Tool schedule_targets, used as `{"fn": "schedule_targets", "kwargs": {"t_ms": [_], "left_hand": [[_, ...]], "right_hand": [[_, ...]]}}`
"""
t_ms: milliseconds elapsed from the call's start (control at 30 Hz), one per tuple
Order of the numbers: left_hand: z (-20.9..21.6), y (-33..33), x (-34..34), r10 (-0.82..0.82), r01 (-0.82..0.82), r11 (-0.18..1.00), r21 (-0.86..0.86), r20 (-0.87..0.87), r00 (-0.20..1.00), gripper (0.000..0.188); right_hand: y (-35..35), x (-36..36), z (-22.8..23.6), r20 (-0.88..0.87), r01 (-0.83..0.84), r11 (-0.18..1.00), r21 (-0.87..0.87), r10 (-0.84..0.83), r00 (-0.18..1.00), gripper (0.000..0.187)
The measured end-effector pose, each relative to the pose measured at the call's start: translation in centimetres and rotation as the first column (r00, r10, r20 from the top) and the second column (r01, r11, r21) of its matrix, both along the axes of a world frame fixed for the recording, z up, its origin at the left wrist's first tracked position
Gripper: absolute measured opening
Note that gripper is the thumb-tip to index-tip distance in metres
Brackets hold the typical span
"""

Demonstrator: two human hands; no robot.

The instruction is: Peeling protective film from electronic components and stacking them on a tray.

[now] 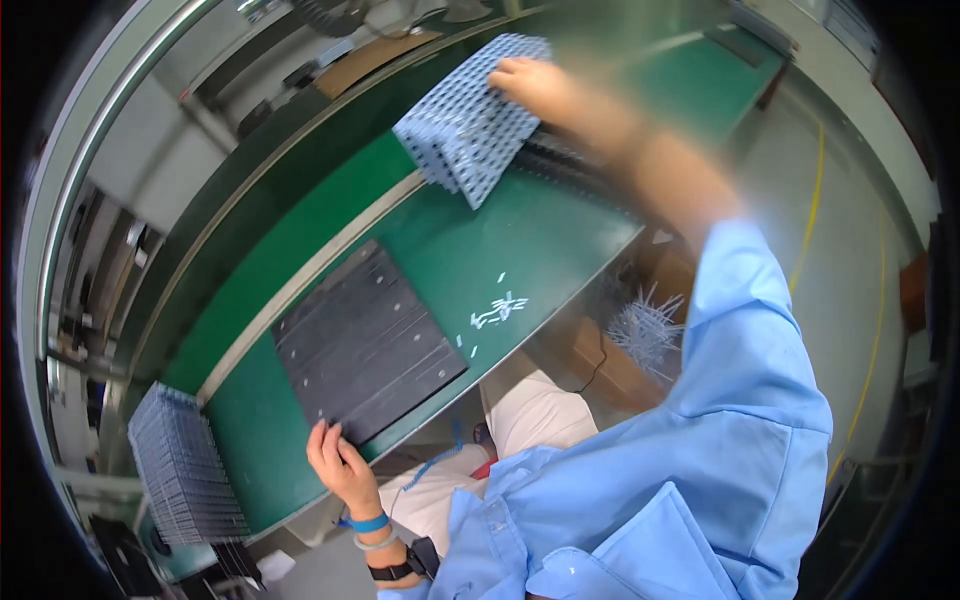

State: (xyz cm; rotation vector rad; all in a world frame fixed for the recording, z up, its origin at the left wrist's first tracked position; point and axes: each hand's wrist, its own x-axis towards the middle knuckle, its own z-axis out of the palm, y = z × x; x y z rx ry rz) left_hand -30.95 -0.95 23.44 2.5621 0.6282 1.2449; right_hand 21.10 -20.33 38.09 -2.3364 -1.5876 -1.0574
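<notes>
A green bench (560, 230) runs diagonally, a cream rail (330, 253) dividing it from a green strip (280, 225) behind. To the right, yellow lines (812, 210) cross the grey floor (845, 270); at left curves a silver frame (100, 97).

Site read as a factory workshop: a green-topped workbench (425, 255) ran beside a green conveyor-like strip (290, 255), and yellow lines (810, 200) marked the grey floor (850, 250).
</notes>
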Motion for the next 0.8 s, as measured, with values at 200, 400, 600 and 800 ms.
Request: {"fn": "schedule_targets", "kwargs": {"t_ms": [200, 400, 600, 800], "left_hand": [[3.3, 2.3, -4.5, 0.127, -0.128, 0.992, -0.002, 0.166, 0.978, 0.021], [6.8, 8.2, -19.1, 0.623, -0.555, 0.78, -0.288, 0.437, 0.649, 0.029], [5.5, 14.8, -22.1, 0.797, -0.827, 0.562, 0.015, 0.256, 0.546, 0.051], [5.5, 16.5, -21.6, 0.709, -0.737, 0.675, 0.023, 0.257, 0.657, 0.053]], "right_hand": [[-2.6, -2.3, 0.4, -0.243, -0.014, 0.992, 0.128, 0.046, 0.969, 0.034], [0.7, -15.5, 3.1, -0.356, -0.343, 0.936, 0.081, 0.349, 0.867, 0.018], [5.7, -27.9, 4.1, -0.59, -0.545, 0.838, -0.027, 0.427, 0.685, 0.017], [7.6, -32.9, 3.9, -0.528, -0.68, 0.73, -0.066, 0.553, 0.645, 0.021]]}}
